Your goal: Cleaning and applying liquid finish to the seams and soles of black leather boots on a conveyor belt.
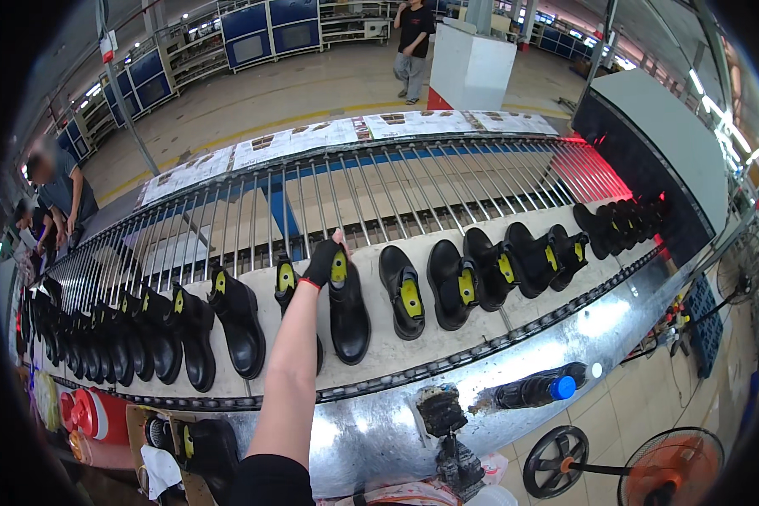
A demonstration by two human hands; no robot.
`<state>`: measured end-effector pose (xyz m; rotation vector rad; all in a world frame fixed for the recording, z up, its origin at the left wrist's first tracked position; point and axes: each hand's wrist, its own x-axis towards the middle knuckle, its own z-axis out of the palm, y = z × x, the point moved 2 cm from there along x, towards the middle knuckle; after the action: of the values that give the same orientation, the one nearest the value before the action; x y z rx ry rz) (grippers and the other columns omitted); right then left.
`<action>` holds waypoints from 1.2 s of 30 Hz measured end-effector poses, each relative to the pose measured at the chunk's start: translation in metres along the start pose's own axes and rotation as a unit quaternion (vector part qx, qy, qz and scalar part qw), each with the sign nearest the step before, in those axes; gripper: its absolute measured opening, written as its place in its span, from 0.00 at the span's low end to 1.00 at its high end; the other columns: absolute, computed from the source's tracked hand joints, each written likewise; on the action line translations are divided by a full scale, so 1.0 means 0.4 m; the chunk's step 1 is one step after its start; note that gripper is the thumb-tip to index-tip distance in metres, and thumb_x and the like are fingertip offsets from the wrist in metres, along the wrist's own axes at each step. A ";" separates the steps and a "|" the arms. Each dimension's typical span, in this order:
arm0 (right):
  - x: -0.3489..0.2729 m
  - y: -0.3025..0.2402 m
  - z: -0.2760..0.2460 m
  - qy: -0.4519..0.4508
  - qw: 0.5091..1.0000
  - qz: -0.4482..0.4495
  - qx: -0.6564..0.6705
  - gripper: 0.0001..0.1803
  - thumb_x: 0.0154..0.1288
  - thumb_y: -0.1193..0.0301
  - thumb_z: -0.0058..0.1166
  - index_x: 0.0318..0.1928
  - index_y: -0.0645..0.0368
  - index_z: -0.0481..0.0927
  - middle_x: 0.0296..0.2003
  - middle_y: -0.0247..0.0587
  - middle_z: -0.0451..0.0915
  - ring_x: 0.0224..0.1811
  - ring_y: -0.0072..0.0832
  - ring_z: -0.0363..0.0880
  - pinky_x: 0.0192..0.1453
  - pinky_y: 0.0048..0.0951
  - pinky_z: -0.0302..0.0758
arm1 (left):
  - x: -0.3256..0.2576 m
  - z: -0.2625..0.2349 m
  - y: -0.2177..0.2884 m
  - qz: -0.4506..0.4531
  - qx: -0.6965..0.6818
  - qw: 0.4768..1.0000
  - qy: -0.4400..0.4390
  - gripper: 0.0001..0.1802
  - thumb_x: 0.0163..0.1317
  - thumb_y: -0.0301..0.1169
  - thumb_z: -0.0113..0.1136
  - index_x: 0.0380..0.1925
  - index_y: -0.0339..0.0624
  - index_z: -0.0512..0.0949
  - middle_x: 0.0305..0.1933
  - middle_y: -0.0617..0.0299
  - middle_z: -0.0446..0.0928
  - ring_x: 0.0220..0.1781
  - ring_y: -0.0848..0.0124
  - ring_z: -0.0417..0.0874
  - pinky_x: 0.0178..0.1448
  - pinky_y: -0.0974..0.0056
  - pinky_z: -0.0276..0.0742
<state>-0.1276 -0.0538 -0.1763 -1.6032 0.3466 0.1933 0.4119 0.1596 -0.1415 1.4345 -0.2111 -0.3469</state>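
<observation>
My left hand (322,261), in a black glove, reaches out over the conveyor belt (396,341) and grips the top opening of a black ankle boot (350,316) with a yellow insole. The boot stands upright on the belt. Its partner boot (285,285) stands just to the left, partly hidden behind my forearm. More black boots sit in pairs along the belt on both sides, such as one to the right (402,293) and one to the left (238,320). My right hand is out of the picture.
A metal roller rack (379,190) runs behind the belt. A dark bottle with a blue cap (540,390) lies on the shiny metal front ledge. Fans (670,468) stand on the floor lower right. A person (59,190) works at far left; another stands far back.
</observation>
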 end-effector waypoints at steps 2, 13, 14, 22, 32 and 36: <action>0.001 0.001 0.012 0.027 0.961 0.140 0.237 0.15 0.69 0.71 0.40 0.55 0.56 0.69 0.26 0.30 0.71 0.17 0.19 0.67 0.19 0.17 0.65 | -0.051 0.039 0.045 0.097 0.012 0.994 -0.041 0.34 0.66 0.59 0.40 0.18 0.40 0.74 0.22 0.59 0.76 0.26 0.71 0.77 0.36 0.67 0.70; 0.030 -0.017 0.002 0.036 0.994 0.080 -0.059 0.21 0.62 0.66 0.44 0.53 0.63 0.70 0.30 0.48 0.77 0.31 0.41 0.76 0.35 0.40 0.72 | -0.502 0.014 0.236 0.316 -0.195 0.928 -0.031 0.40 0.57 0.71 0.32 0.19 0.42 0.69 0.20 0.58 0.72 0.28 0.67 0.70 0.52 0.63 0.61; 0.036 0.032 -0.009 0.033 0.991 0.066 -0.107 0.23 0.62 0.67 0.45 0.56 0.63 0.68 0.36 0.52 0.77 0.38 0.43 0.76 0.41 0.40 0.72 | -0.575 0.011 0.256 0.322 -0.191 0.927 -0.027 0.41 0.55 0.72 0.30 0.18 0.42 0.69 0.21 0.58 0.72 0.28 0.67 0.70 0.53 0.63 0.60; -0.123 -0.113 0.039 0.068 0.981 -0.067 -0.170 0.31 0.65 0.76 0.39 0.69 0.60 0.54 0.64 0.56 0.61 0.64 0.45 0.64 0.60 0.36 0.68 | -0.860 0.036 0.264 0.312 -0.150 0.932 -0.106 0.47 0.46 0.79 0.31 0.16 0.41 0.71 0.19 0.60 0.73 0.32 0.69 0.67 0.59 0.61 0.56; -0.111 -0.261 0.078 0.154 0.973 -0.054 0.162 0.13 0.68 0.76 0.45 0.51 0.56 0.63 0.33 0.40 0.77 0.16 0.15 0.69 0.15 0.17 0.68 | -0.999 0.152 0.304 0.281 -0.039 0.951 -0.127 0.47 0.35 0.83 0.39 0.12 0.44 0.71 0.18 0.63 0.74 0.33 0.67 0.74 0.63 0.56 0.56; -0.098 -0.229 0.035 0.143 0.983 -0.037 0.108 0.09 0.66 0.73 0.50 0.44 0.59 0.67 0.35 0.43 0.78 0.15 0.18 0.71 0.13 0.18 0.68 | -1.021 0.177 0.310 0.286 -0.054 0.934 -0.208 0.47 0.32 0.84 0.40 0.10 0.45 0.71 0.18 0.64 0.75 0.34 0.66 0.75 0.66 0.53 0.51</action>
<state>-0.1323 -0.0327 -0.0778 -1.4252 0.5108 -0.1307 0.0201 0.2521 0.0169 1.1136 -0.9208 -0.1714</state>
